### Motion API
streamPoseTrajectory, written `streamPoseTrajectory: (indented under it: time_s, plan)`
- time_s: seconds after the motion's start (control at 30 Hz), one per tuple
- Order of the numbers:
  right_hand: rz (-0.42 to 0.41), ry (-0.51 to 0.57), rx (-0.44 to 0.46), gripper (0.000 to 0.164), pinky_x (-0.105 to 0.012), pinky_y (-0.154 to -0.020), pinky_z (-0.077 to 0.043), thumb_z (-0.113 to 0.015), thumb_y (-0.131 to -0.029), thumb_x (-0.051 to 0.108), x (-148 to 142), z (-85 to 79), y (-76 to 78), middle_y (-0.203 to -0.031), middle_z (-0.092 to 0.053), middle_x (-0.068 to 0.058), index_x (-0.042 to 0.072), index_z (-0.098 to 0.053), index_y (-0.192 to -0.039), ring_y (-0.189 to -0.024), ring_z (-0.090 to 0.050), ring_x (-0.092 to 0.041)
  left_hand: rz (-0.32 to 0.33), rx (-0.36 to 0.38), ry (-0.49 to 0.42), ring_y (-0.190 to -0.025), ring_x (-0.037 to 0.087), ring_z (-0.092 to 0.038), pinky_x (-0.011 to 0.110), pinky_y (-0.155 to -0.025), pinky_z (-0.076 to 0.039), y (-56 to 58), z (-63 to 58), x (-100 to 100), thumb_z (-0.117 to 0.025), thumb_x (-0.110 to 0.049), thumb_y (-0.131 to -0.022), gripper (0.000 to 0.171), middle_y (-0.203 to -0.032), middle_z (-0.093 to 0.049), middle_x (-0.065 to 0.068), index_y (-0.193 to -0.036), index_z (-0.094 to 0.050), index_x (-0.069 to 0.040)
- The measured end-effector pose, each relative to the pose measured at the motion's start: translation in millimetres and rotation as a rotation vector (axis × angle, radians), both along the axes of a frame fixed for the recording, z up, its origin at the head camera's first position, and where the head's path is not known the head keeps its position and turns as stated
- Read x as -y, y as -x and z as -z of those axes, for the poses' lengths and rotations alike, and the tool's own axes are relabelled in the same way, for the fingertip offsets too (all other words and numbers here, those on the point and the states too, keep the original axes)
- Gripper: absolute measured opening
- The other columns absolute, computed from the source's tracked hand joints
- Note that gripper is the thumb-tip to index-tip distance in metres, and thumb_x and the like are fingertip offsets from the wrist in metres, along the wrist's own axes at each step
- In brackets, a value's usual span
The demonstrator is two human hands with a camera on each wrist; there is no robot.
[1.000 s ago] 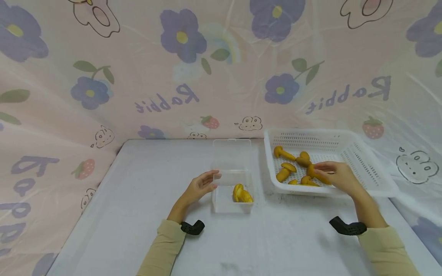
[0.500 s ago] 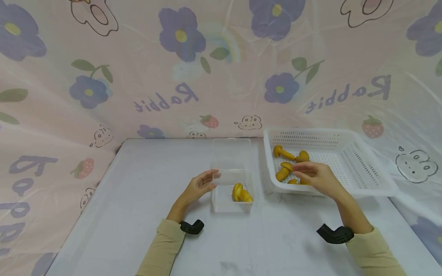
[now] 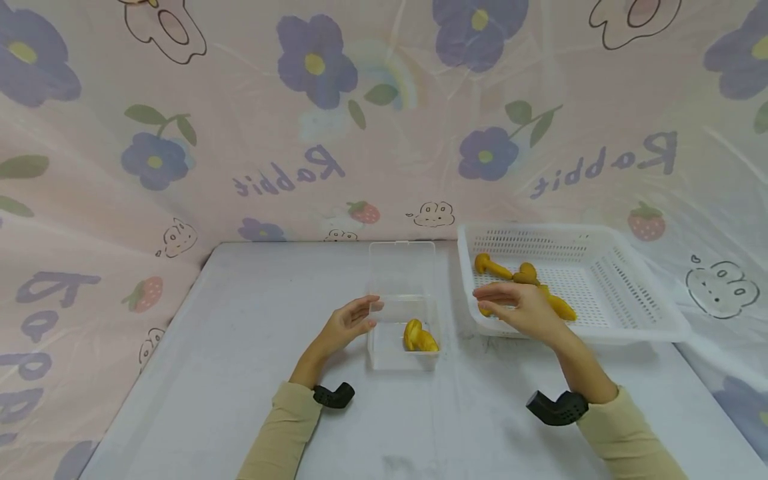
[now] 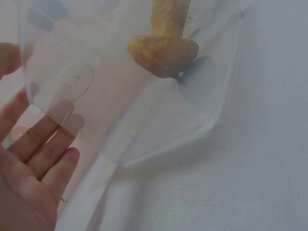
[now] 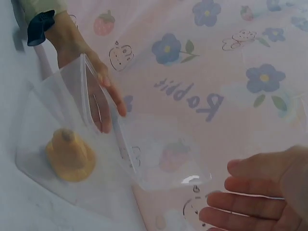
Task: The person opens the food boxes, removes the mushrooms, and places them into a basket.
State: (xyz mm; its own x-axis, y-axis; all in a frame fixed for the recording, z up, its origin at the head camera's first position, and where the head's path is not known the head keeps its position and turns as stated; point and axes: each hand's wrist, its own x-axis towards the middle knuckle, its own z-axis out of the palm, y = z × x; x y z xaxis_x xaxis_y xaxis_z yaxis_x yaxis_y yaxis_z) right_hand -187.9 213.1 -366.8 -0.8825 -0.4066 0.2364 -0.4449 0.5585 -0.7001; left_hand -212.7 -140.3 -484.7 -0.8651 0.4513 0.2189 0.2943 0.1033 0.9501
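Note:
A clear plastic box [image 3: 384, 360] with its lid [image 3: 402, 267] raised stands mid-table, and a yellow-brown mushroom [image 3: 421, 337] lies in it. At its left side my left hand [image 3: 348, 325] has loosely spread fingers; the fingertips overlap the box wall [image 4: 120, 120] in the left wrist view. My right hand [image 3: 521, 308] is over the left part of a white basket [image 3: 636, 293], fingers extended to the left. Nothing shows between those fingers [image 5: 250, 204] in the right wrist view. Several more mushrooms, including a long one [image 3: 563, 307], lie in the basket, some hidden behind this hand.
A patterned curtain [image 3: 384, 133] with flowers and rabbits hangs behind the table [image 3: 270, 287] and along both sides. The basket stands right of the box, near the back edge. Each wrist wears a black camera mount [image 3: 558, 408].
My right hand has moved left across the basket, away from the long mushroom, which shows again, and over mushrooms nearer the left wall. My left hand and the box have stayed put.

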Motion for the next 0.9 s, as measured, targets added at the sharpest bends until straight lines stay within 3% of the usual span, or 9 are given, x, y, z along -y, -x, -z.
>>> streamPoseTrajectory:
  time_s: [0.1, 0.37, 0.9]
  plan:
    - [-0.016, -0.018, 0.013, 0.024, -0.013, -0.074, -0.057, -0.066, -0.090, 0.010, 11.5, 1.3, 0.1, -0.106, -0.073, -0.019, -0.001, -0.069, -0.111, -0.087, -0.067, 0.007, 0.003, -0.003, 0.002, -0.137, 0.040, -0.043, 0.043, -0.117, -0.033, -0.1, 0.1, 0.5, -0.061, -0.011, -0.094, 0.052, -0.142, -0.050, 0.026, -0.141, -0.043, 0.001]
    - [-0.086, -0.041, 0.033, 0.026, -0.027, -0.081, -0.062, -0.064, -0.091, 0.011, 44.5, 6.1, -1.8, -0.108, -0.073, -0.016, -0.003, -0.067, -0.114, -0.095, -0.072, -0.025, 0.011, -0.027, -0.012, -0.135, 0.042, -0.043, 0.046, -0.117, -0.034, -0.9, 0.1, 0.9, -0.060, -0.009, -0.094, 0.051, -0.141, -0.050, 0.028, -0.141, -0.042, 0.003]
    - [-0.152, -0.086, 0.146, 0.037, -0.041, -0.093, -0.058, -0.058, -0.096, 0.016, 87.0, 15.0, -3.0, -0.121, -0.066, -0.024, -0.007, -0.057, -0.126, -0.109, -0.066, -0.034, 0.005, -0.010, -0.009, -0.138, 0.040, -0.042, 0.046, -0.117, -0.032, -0.4, -2.0, -0.7, -0.059, -0.005, -0.094, 0.050, -0.142, -0.049, 0.027, -0.141, -0.043, 0.003]
